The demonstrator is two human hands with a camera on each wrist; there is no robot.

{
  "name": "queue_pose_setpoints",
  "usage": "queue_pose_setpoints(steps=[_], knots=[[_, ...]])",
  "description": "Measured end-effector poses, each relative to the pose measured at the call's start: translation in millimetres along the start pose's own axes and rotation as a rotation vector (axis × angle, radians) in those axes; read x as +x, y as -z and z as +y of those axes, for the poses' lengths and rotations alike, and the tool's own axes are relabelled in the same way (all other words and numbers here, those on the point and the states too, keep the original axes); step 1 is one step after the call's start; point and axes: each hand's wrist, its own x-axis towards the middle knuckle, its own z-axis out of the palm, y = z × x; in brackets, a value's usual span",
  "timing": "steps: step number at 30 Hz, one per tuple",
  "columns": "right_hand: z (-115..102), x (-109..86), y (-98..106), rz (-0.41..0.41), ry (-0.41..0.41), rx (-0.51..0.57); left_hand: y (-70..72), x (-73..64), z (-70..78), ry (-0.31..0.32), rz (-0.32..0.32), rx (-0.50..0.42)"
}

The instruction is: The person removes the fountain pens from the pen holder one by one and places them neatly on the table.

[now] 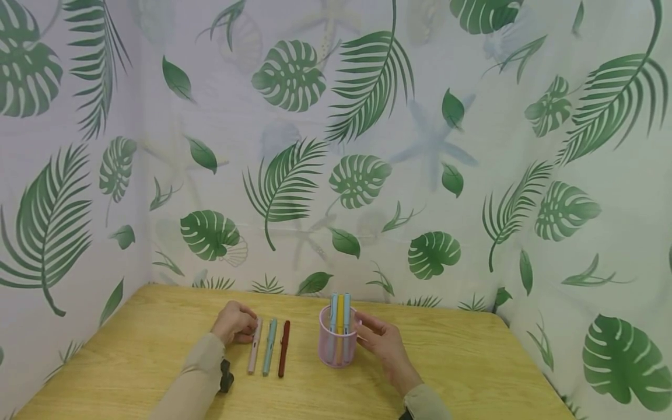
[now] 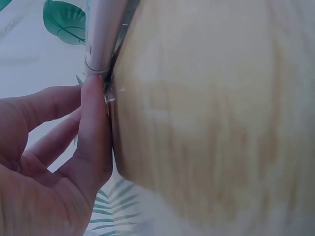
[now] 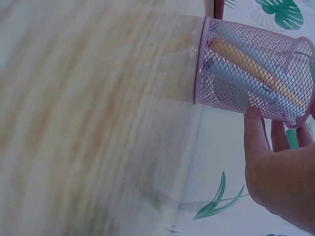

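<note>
Three pens lie side by side on the wooden table: a pale pink pen [image 1: 254, 349], a light green pen [image 1: 270, 349] and a dark red pen [image 1: 284, 350]. My left hand [image 1: 234, 322] pinches the far end of the pink pen, thumb and index finger close together there in the left wrist view. Right of the pens stands a pink mesh pen holder [image 1: 328, 353], upright, with two light blue pens [image 1: 333, 312] and a yellow pen [image 1: 340, 315] inside. My right hand [image 1: 385, 345] holds the pen holder at its right side, the thumb [image 3: 254, 125] against the mesh.
The wooden table [image 1: 472, 361] ends at the back against a white curtain [image 1: 378, 256] printed with green leaves. This same fabric rises along the left and right sides. A dark strap [image 1: 226, 376] sits on the left wrist.
</note>
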Motion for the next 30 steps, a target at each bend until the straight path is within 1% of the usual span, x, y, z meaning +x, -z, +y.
queue_pose_setpoints(steps=[4,8,15,22,26,30], knots=[[0.5,0.1,0.4,0.002,-0.009,0.003,0.5,-0.8,-1.2,-0.007,-0.005,-0.005],[0.5,-0.9,0.7,0.001,-0.017,-0.003,0.2,0.8,-2.6,0.001,-0.002,-0.009],[1.1,-0.9,1.3,-0.007,-0.012,-0.002,-0.3,2.1,-3.0,-0.008,0.006,-0.008],[2.3,0.3,1.2,0.002,-0.011,-0.004,-0.1,0.4,-3.1,-0.015,0.007,0.005],[2.5,0.8,0.7,0.002,-0.012,-0.007,1.6,0.3,-4.3,-0.027,0.004,0.011],[1.7,0.1,0.5,-0.002,-0.010,-0.010,3.3,-0.1,-3.7,-0.016,-0.011,-0.005]])
